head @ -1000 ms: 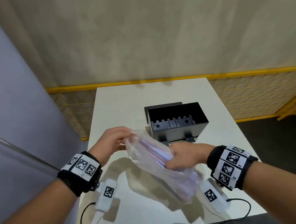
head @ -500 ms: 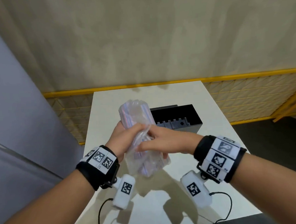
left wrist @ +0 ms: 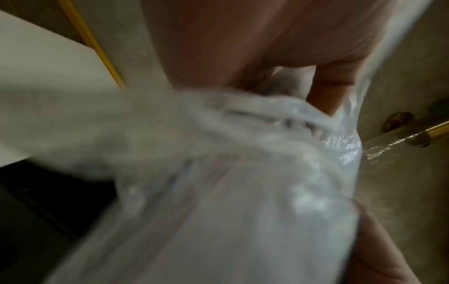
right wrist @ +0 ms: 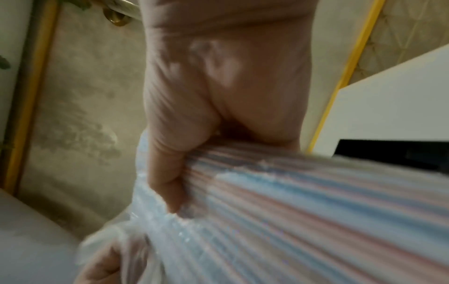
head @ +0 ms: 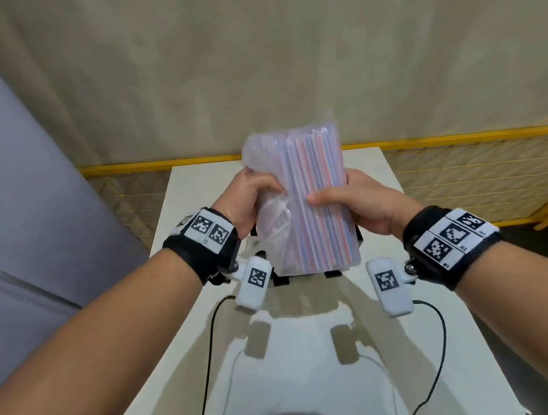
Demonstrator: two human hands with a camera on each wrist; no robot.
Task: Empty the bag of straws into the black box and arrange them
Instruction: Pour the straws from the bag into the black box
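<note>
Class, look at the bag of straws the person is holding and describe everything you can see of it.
The bag is clear, crinkly thin plastic, packed with long straws striped red, blue and white, lying parallel. It is held upright above the table, hiding most of the black box. The left hand grips its loose, slack side; the right hand grips the straw bundle, thumb across the front. Whether it is open cannot be told.
</note>
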